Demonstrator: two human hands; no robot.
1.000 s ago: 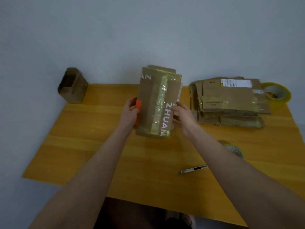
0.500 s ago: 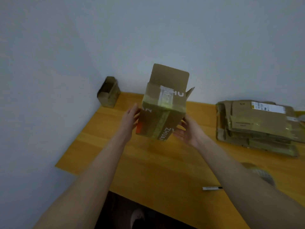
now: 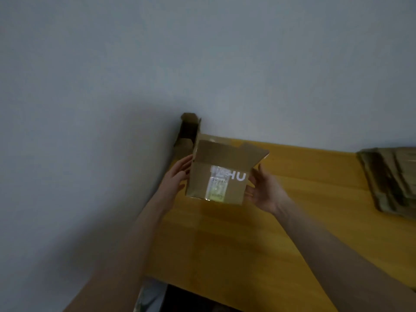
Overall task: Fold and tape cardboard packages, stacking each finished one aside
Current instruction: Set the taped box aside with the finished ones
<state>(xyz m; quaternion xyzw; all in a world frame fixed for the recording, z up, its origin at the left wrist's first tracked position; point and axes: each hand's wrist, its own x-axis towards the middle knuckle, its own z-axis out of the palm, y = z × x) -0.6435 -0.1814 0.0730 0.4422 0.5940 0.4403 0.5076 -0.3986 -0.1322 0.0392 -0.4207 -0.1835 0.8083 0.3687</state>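
A brown cardboard box (image 3: 220,179) with white letters and a strip of clear tape on its near face is held upright above the far left part of the wooden table (image 3: 236,244). Its top flaps stand open. My left hand (image 3: 177,179) grips the box's left side and my right hand (image 3: 263,190) grips its right side. Just behind it, an earlier small open box (image 3: 188,131) stands against the wall at the table's far left corner.
A stack of flattened cardboard packages (image 3: 391,179) lies at the right edge of the view. The grey wall runs behind the table and along its left side. The table's front edge shows below my arms.
The box has been turned upright and carried left and farther back, close to the small box. The view has swung left; the tape rolls and the knife have left the frame.
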